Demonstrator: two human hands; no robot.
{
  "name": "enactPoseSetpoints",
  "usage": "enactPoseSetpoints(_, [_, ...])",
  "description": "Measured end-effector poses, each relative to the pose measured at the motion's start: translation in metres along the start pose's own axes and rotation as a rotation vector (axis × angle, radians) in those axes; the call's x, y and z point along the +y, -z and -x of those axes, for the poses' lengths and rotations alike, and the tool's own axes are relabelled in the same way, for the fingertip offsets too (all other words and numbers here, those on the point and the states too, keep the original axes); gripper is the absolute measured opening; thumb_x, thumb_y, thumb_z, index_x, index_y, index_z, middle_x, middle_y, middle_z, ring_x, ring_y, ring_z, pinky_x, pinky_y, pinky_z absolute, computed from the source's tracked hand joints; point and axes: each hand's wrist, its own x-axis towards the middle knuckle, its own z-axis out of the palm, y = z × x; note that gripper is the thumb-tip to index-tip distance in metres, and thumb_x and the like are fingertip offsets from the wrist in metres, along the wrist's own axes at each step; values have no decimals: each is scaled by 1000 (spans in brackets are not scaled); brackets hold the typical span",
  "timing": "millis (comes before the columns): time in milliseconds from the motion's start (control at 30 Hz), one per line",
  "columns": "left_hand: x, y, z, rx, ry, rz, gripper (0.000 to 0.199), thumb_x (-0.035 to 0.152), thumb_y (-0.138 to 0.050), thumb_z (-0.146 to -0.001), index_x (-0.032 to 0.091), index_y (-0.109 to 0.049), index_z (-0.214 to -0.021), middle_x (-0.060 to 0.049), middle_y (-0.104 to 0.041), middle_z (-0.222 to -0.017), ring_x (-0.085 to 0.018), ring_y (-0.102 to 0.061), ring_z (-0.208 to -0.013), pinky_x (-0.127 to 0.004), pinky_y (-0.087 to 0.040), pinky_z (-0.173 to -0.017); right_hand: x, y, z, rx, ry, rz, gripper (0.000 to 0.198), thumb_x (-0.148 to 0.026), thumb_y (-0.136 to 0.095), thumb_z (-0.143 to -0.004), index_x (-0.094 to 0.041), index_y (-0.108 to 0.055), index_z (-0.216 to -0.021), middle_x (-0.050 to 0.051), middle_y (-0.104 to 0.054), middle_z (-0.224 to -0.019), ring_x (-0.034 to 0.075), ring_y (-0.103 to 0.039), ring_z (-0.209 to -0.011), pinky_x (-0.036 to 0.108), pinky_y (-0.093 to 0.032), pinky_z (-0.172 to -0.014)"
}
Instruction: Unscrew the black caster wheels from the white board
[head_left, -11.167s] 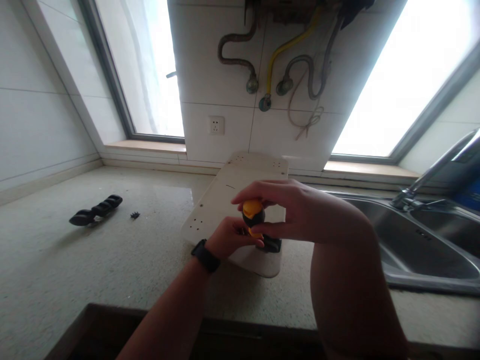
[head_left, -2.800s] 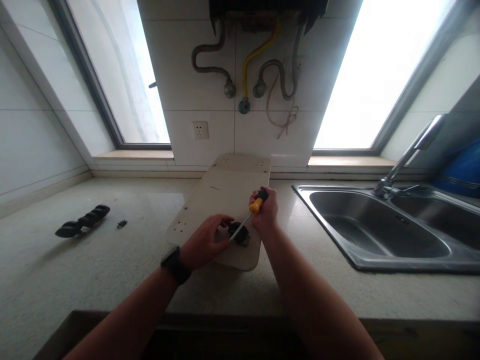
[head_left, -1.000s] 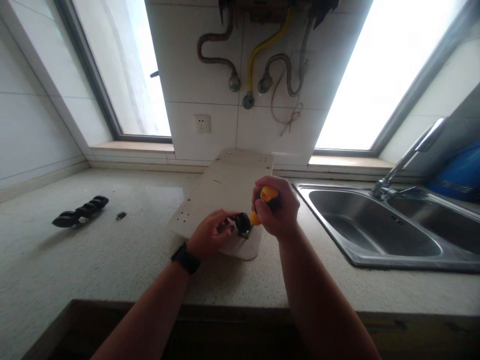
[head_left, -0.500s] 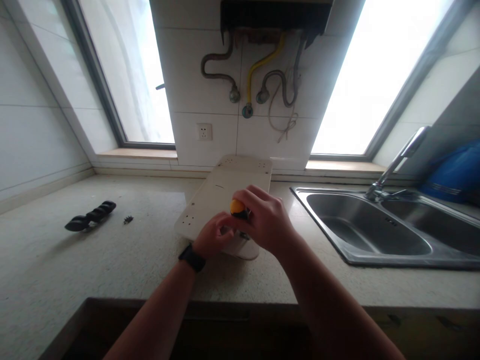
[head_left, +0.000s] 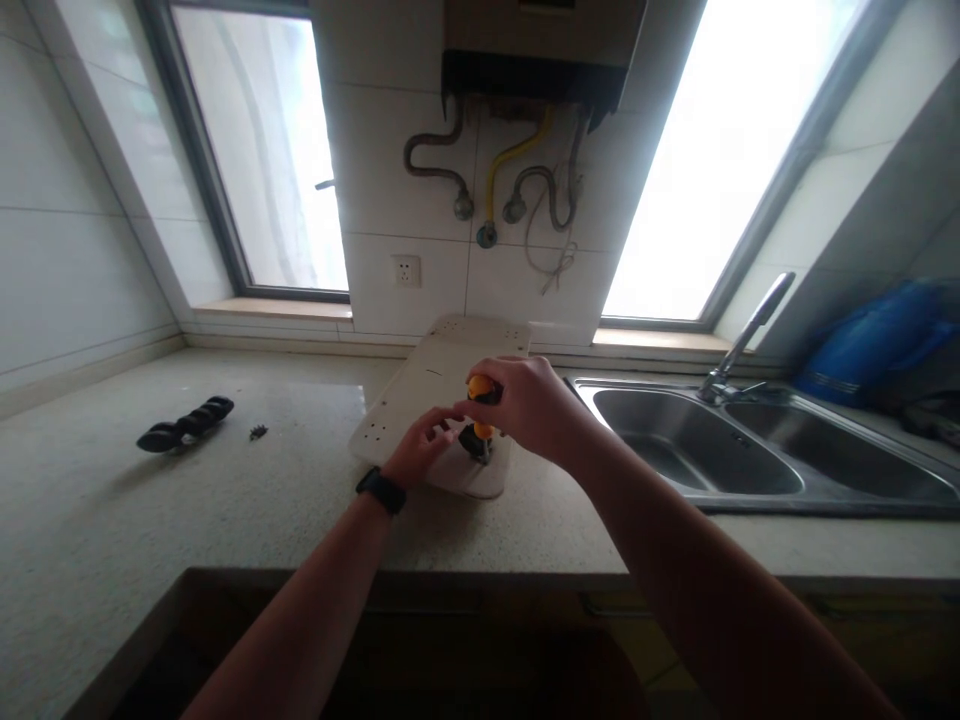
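My right hand [head_left: 529, 405] is wrapped around the handle of a yellow-and-black screwdriver [head_left: 482, 386], held upright. Its lower end points down at a small black caster [head_left: 472, 441] on the near right corner of a cream board [head_left: 412, 400]. Just left of the caster is my left hand [head_left: 420, 445], with a dark watch [head_left: 381, 490] on the wrist. Its fingers are slightly bent and apart, the tips close to the screwdriver and caster; whether they touch is hard to tell. Groups of small holes mark the board's other corners.
Black casters [head_left: 186, 424] lie in a row on the speckled counter [head_left: 300, 520] at left, beside a small pile of screws [head_left: 258, 432]. A steel double sink [head_left: 697, 440] with a faucet [head_left: 742, 345] stands right. Behind it is a blue object [head_left: 874, 345]. Pipes hang on the back wall.
My left hand has drawn slightly left, its fingers parting from beside the screwdriver. The screwdriver handle and the black caster now show more. My view has tilted up and shifted a little.
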Motion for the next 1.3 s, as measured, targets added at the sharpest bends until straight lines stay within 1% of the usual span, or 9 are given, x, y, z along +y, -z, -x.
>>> enactPoseSetpoints(133, [3,-3,3,-52,-45,100,31,33,-62,-88,18,-67,-115,-9,-70,-117,-25,-64,-105,-40,-50,-92,-4,-1,-2,-146,114,-103,15,-26,-76,-82,-19,-73,-95,0,-71,-84,12,-62,-75,26,-43,-69])
enactPoseSetpoints(300, [10,-11,2,-125,-109,80,38,37,-72,-86,23,-69,-121,-10,-67,-129,-30,-57,-124,-48,-44,-105,3,5,-1,-221,53,-224,31,-25,-70,-86,-20,-68,-117,1,-73,-92,12,-65,-79,25,-47,-73])
enactPoseSetpoints(433, [24,-17,-2,-162,-117,156,22,39,-73,-87,22,-78,-99,-10,-71,-120,-28,-62,-115,-48,-47,-103,19,12,2,-254,32,-292,41,-25,-66,-87,-20,-58,-127,2,-72,-95,12,-65,-78,25,-48,-71])
enactPoseSetpoints(600, [25,-35,-1,-84,-71,225,22,38,-71,-89,17,-79,-86,-11,-75,-104,-25,-69,-96,-41,-54,-87,22,15,7,-372,52,-281,36,-24,-64,-88,-20,-62,-124,4,-71,-102,14,-65,-84,26,-50,-74])
enactPoseSetpoints(767, [11,-48,-3,4,-38,236,23,38,-74,-86,15,-78,-89,-11,-75,-99,-24,-69,-92,-41,-55,-86,9,12,11,-158,61,-139,32,-34,-78,-82,-18,-69,-108,7,-67,-106,16,-62,-89,29,-48,-78])
enactPoseSetpoints(933, [10,-49,-4,-6,-29,242,21,36,-77,-83,17,-79,-92,-11,-74,-102,-25,-68,-99,-43,-55,-91,9,10,14,-1,-22,-113,33,-33,-86,-73,-20,-69,-98,1,-68,-88,13,-61,-77,27,-47,-71])
enactPoseSetpoints(1033, [14,-46,-2,-27,-47,250,18,32,-75,-85,19,-80,-97,-11,-72,-111,-25,-67,-105,-44,-53,-97,17,13,16,-30,-16,-190,33,-26,-81,-77,-21,-68,-107,1,-71,-93,14,-65,-83,28,-50,-75])
enactPoseSetpoints(1167, [15,-44,0,-17,-108,205,19,31,-69,-90,21,-79,-102,-12,-69,-120,-25,-64,-114,-44,-49,-103,23,18,17,-156,55,-231,41,-17,-68,-84,-24,-63,-124,2,-71,-105,14,-66,-90,28,-50,-81])
enactPoseSetpoints(1300, [13,-47,0,28,-148,116,17,34,-69,-91,20,-80,-94,-11,-71,-113,-24,-67,-105,-43,-53,-96,16,16,15,-99,63,-64,23,-25,-68,-87,-20,-66,-110,3,-70,-99,15,-62,-85,29,-47,-77])
